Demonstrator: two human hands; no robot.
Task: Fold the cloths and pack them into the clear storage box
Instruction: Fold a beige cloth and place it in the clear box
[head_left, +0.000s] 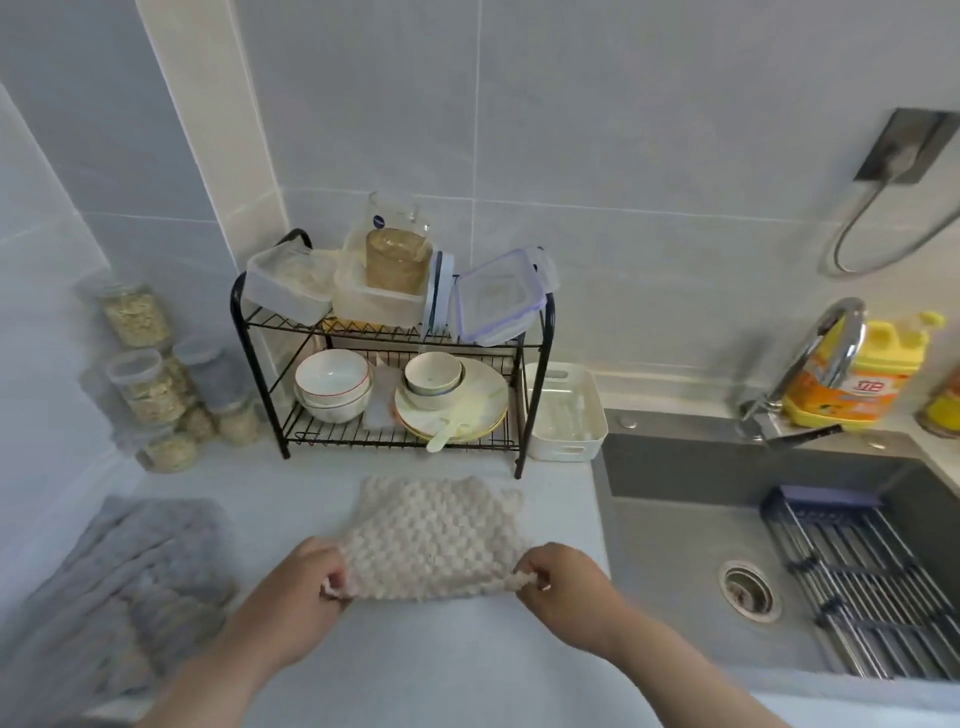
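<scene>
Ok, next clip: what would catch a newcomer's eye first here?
The beige bobbly cloth at mid-counter, its near corners pinched by the left hand and right hand. Behind it stands a black two-tier rack of bowls, plates and clear boxes; grey cloths lie at the left, a dark sink at the right.

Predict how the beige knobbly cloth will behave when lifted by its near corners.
Probably floppy: the beige cloth puckers between the left hand and right hand pinching its near corners. Likely light, since fingertip pinches hold it. Its bumpy weave should resist slipping.
</scene>
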